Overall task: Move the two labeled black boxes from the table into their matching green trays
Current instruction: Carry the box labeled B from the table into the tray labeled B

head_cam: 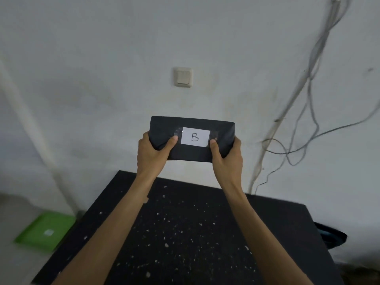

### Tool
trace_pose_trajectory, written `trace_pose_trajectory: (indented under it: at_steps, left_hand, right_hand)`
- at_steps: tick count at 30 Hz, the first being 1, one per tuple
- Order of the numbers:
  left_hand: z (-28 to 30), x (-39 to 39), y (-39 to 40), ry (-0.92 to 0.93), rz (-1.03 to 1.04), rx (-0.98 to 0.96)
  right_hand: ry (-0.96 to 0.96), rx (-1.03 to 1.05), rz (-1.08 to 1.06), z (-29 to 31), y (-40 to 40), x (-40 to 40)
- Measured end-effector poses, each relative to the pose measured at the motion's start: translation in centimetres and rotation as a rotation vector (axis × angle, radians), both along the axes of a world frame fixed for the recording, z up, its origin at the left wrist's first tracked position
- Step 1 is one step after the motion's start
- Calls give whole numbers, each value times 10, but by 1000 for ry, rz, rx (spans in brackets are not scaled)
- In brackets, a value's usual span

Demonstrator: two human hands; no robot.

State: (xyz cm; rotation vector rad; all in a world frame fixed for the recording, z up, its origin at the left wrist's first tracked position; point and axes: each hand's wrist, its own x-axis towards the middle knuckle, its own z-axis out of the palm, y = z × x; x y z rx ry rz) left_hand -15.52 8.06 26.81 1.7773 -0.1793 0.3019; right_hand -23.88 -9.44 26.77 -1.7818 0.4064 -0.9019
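Observation:
A black box (192, 153) with a white paper label reading "B" is held up in the air above the far edge of the black table (185, 233), its label facing me. My left hand (152, 153) grips its left end and my right hand (226, 157) grips its right end, thumbs on the front beside the label. A green tray (39, 235) with a small pale label in it lies on the floor to the left of the table. No second box or second tray is in view.
A white wall stands right behind the table, with a light switch (183, 77) and loose cables (308, 95) hanging at the right. A dark round object with a blue rim (331, 235) sits on the floor beyond the table's right edge.

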Motion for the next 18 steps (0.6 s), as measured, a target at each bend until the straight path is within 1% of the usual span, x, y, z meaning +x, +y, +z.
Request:
trace_pose_trajectory:
  at_steps: [4, 8, 13, 18]
  left_hand:
    - [-20, 17, 53, 61, 115, 36]
    - [-37, 28, 125, 121, 242, 71]
    - [-62, 36, 237, 162, 448, 93]
    - [-92, 54, 359, 192, 585, 55]
  right_hand:
    - [57, 2, 148, -25, 44, 34]
    - [105, 3, 308, -47, 106, 67]
    - [180, 1, 523, -73, 209, 110]
    - [256, -3, 659, -103, 328, 149]
